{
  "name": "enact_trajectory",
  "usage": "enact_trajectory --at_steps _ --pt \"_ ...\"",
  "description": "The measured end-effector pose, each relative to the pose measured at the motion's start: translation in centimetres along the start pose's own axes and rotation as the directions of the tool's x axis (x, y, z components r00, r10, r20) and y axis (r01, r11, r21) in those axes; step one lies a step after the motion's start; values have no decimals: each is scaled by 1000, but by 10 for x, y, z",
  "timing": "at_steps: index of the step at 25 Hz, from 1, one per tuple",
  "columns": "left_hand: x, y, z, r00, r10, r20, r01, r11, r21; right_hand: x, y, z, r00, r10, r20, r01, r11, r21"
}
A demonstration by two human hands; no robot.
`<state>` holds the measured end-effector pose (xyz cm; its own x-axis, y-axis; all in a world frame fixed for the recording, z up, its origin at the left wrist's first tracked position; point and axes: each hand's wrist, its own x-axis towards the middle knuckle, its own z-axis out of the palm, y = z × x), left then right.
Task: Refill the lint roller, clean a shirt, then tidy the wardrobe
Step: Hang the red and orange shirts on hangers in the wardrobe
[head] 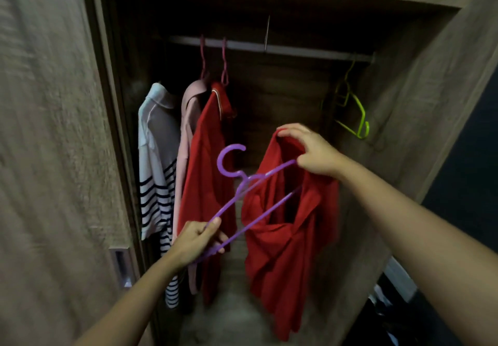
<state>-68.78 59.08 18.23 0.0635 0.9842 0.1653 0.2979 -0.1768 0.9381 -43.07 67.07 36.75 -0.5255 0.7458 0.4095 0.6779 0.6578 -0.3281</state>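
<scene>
Your left hand [198,239] grips one end of the purple hanger [251,181]; your right hand [310,153] pinches its other end plus the red shirt [291,238] at the collar.

Wardrobe [404,103]: rail [296,50] at 12 o'clock, three hung shirts [199,170] beneath at 9 o'clock, spare hangers [355,114] at 2 o'clock, loose shirt [291,251] at 5 o'clock, hanger [234,173] before it, between left hand [196,240] at 7 o'clock and right hand [310,149] at 3 o'clock.
</scene>
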Motion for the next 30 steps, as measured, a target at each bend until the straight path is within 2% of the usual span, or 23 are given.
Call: enact_trajectory --at_steps 2,3,5,6,8,9,10,11,13,14,15,17,19,21,22,24,25,27,28,29,30 --pt "5 9 8 999 18 -36 -20 999 -44 -6 -15 10 989 -78 125 107 965 -238" --pt "5 10 10 999 30 -40 -33 996 -84 -10 -18 13 983 -136 122 172 912 -372" --pt "2 13 15 997 55 -53 -62 989 -134 -18 -17 15 948 -315 36 275 761 -588" --pt "1 12 18 995 63 -72 -72 990 -124 -22 -13 14 920 -391 -25 281 703 -653" --pt "-1 16 26 981 99 -165 -102 995 -11 -25 -7 16 902 -420 -103 228 663 -713" --pt "-2 15 31 955 164 -247 -142 984 107 -25 -6 19 902 -413 -123 205 662 -721" --pt "-4 11 35 900 263 -349 -178 950 256 -26 -5 23 903 -411 -127 197 657 -728" --pt "-10 5 41 804 386 -453 -210 896 391 -27 -5 28 898 -422 -125 204 652 -730" --pt "-26 -13 62 560 622 -547 -276 763 585 -30 -1 33 881 -453 -140 223 656 -721" --pt "-37 -23 79 488 699 -522 -316 699 641 -32 1 33 879 -450 -158 224 682 -696" --pt "-51 -33 100 493 726 -479 -333 666 667 -33 2 33 879 -443 -178 221 708 -671" --pt "-74 -52 137 666 645 -374 -274 679 682 -35 5 30 869 -446 -213 215 730 -648" --pt "-80 -65 157 834 479 -275 -136 661 738 -36 4 27 864 -447 -234 212 742 -636" --pt "-75 -70 159 921 352 -167 -114 654 748 -38 5 24 863 -439 -248 203 752 -627" --pt "-71 -72 154 943 296 -154 -123 738 663 -40 7 21 867 -429 -253 195 759 -621" --pt "-66 -70 138 952 93 -292 -13 964 266 -44 14 18 873 -416 -253 189 768 -612" --pt "-64 -70 129 918 -38 -394 67 996 60 -47 19 20 869 -428 -248 198 760 -618" --pt "-60 -73 113 832 -261 -490 157 957 -243 -54 29 31 862 -453 -228 217 736 -641" --pt "-58 -70 105 809 -308 -501 159 934 -318 -56 33 37 863 -448 -233 206 733 -648" --pt "-57 -65 97 796 -303 -523 146 936 -320 -57 35 43 865 -434 -250 184 739 -648" --pt "-58 -58 89 785 -272 -557 154 956 -249 -58 37 47 869 -418 -265 164 748 -643"
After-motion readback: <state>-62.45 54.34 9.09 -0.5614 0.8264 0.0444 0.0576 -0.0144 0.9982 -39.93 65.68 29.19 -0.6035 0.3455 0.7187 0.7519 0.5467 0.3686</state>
